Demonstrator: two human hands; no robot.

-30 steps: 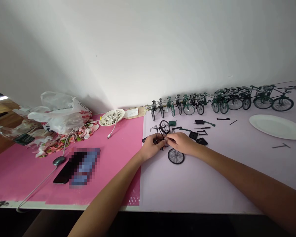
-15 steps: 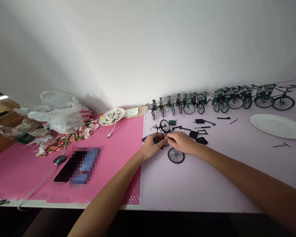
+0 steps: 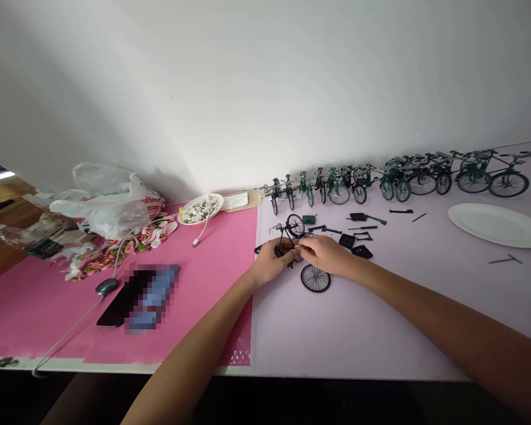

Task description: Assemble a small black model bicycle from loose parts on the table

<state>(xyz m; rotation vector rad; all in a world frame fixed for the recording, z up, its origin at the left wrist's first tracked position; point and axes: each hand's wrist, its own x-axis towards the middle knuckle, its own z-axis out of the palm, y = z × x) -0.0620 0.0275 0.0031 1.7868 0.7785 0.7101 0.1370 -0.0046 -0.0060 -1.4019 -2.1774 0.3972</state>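
Observation:
A small black model bicycle (image 3: 291, 234), partly built, lies on the pale lilac table (image 3: 380, 319) with one wheel (image 3: 296, 225) raised at the back. My left hand (image 3: 271, 264) grips its frame from the left, fingers curled. From the right, my right hand (image 3: 326, 254) pinches the same frame, thumb and fingers pressed together. A loose spoked wheel (image 3: 315, 278) lies flat just below my right hand. Small black parts (image 3: 356, 242) lie to the right of my hands.
A row of finished green model bicycles (image 3: 393, 180) lines the wall. A white plate (image 3: 498, 225) sits at the right. On the pink mat (image 3: 35, 319) are a phone (image 3: 117, 307), a cable, a bowl of small parts (image 3: 200, 209) and plastic bags (image 3: 101, 203).

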